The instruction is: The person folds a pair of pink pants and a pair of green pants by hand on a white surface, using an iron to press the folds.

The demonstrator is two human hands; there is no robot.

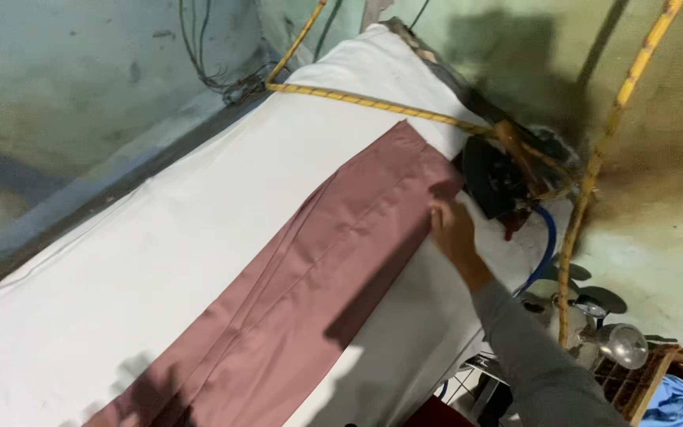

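Observation:
A long dusty-pink garment [310, 277] lies flat along a white padded ironing table [160, 237]. My right hand [452, 229], in a grey sleeve, rests at the garment's far right edge, fingers touching the cloth near its top corner. Just beyond the hand a dark iron [496, 178] sits at the table's end. My left hand is out of sight.
A yellow rope [373, 103] crosses the table's far end, and a yellow pipe [594, 166] runs down the stained wall. A blue hose [545, 237] leaves the iron. Metal fittings [594, 324], a wooden crate and blue cloth [681, 403] lie at the lower right.

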